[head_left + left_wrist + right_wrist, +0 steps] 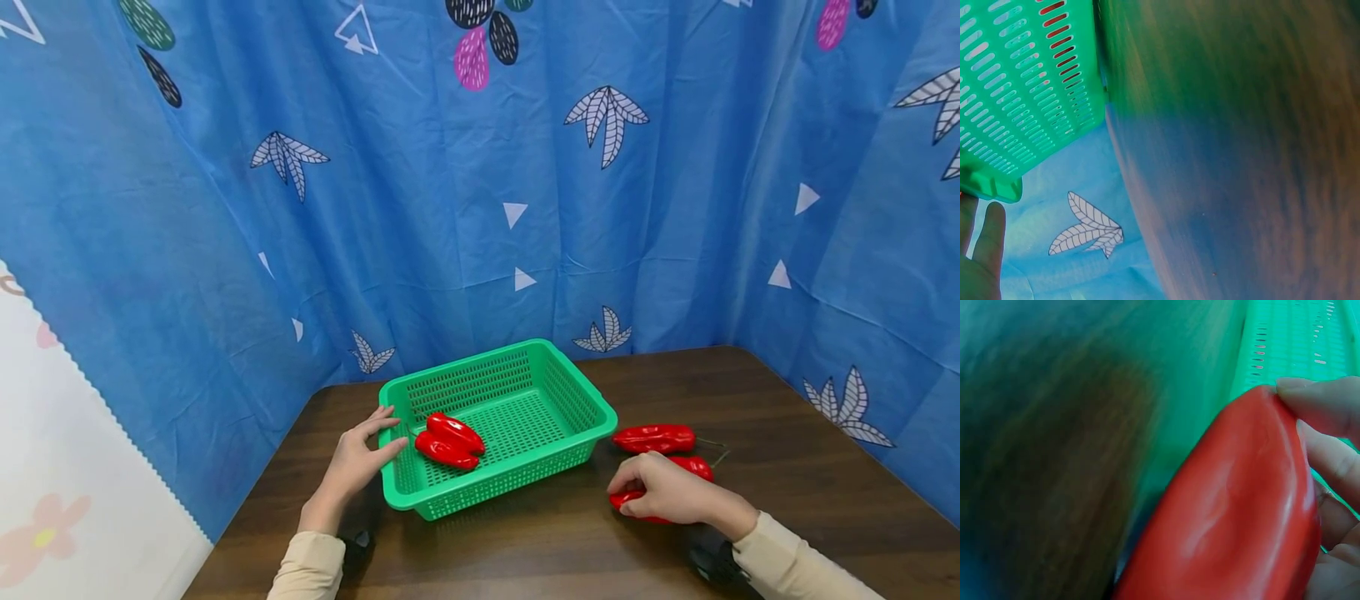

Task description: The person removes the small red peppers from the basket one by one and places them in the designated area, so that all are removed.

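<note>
We note two peppers [655,437] beyond the right hand [663,492], basket [495,493] leftward. It pinches a third pepper [1229,519], axis sideways, tip basketward; left hand [351,457], fingers apart, at the basket's edge.

A blue leaf-print curtain [465,225] hangs behind a brown table [525,550], beside a pale flowered backdrop [90,467].

The head camera looks forward and down; close wrist cameras share the green basket [513,429].
</note>
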`<state>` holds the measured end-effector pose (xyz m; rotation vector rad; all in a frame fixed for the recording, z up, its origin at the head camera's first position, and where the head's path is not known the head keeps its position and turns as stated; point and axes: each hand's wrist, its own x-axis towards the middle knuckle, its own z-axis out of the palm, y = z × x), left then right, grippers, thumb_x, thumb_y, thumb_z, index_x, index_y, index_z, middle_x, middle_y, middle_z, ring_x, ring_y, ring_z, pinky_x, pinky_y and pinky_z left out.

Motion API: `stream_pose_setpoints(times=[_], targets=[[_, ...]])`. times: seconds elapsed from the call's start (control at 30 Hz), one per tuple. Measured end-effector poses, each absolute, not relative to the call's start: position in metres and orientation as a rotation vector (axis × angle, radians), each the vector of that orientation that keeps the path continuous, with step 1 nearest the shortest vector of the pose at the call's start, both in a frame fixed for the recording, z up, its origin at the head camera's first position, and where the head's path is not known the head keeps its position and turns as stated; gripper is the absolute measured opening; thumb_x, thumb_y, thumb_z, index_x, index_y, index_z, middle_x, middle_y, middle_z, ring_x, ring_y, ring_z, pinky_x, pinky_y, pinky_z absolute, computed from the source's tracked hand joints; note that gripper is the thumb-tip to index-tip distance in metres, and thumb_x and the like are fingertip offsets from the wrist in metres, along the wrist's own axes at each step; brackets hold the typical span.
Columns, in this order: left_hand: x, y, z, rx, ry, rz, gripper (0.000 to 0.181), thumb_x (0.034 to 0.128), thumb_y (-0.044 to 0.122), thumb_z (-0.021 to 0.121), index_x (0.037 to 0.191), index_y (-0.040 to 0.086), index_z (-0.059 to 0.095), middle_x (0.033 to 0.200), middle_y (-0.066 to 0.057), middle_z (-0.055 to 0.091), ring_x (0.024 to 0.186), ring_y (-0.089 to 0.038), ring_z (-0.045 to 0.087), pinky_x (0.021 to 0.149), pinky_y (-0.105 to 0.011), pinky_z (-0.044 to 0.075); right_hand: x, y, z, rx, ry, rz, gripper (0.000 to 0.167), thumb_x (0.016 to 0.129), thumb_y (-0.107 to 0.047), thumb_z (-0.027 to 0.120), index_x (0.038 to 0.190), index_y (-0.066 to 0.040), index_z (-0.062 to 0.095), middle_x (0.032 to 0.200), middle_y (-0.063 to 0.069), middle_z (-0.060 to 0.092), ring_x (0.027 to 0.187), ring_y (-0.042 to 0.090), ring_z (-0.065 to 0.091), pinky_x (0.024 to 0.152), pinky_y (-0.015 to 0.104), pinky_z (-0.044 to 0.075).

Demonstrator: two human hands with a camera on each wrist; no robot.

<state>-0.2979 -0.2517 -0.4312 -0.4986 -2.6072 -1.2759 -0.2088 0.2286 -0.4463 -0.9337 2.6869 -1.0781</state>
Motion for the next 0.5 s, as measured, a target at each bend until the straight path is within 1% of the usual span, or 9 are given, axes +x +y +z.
stream_pose_setpoints(times=[0.17, 0.27, 0.5], targets=[[-0.298, -0.252, -0.431, -0.492, -2.608, -1.256, 0.053, 0.0912, 0.034, 0.074, 0.133, 0.003, 0.063, 0.156, -0.009, 0.047, 0.153, -0.032, 0.028, 0.117, -0.062, 0.031, -0.209, 0.230, -0.445, -0.948, 2.690, -1.046, 0.017, 0.086, -0.019, 0.078, 0.102, -0.013, 0.078, 0.097, -0.010, 0.072, 0.083, -0.001, 0.061, 0.071, 0.022, 0.056], [-0.299, -0.252, -0.431, -0.500, -2.601, -1.250, 0.053, 0.0913, 0.034, 0.074, 0.133, 0.003, 0.063, 0.155, -0.010, 0.047, 0.152, -0.033, 0.028, 0.117, -0.063, 0.031, -0.209, 0.233, -0.444, -0.948, 2.696, -1.040, 0.016, 0.086, -0.017, 0.078, 0.101, -0.012, 0.078, 0.096, -0.009, 0.072, 0.083, 0.000, 0.061, 0.071, 0.023, 0.056], [-0.300, -0.252, -0.432, -0.497, -2.608, -1.280, 0.053, 0.0913, 0.034, 0.074, 0.133, 0.004, 0.063, 0.156, -0.009, 0.046, 0.153, -0.030, 0.027, 0.118, -0.062, 0.029, -0.210, 0.239, -0.443, -0.930, 2.714, -1.031, 0.017, 0.085, -0.014, 0.078, 0.101, -0.009, 0.078, 0.098, -0.004, 0.073, 0.084, 0.001, 0.061, 0.071, 0.023, 0.056]])
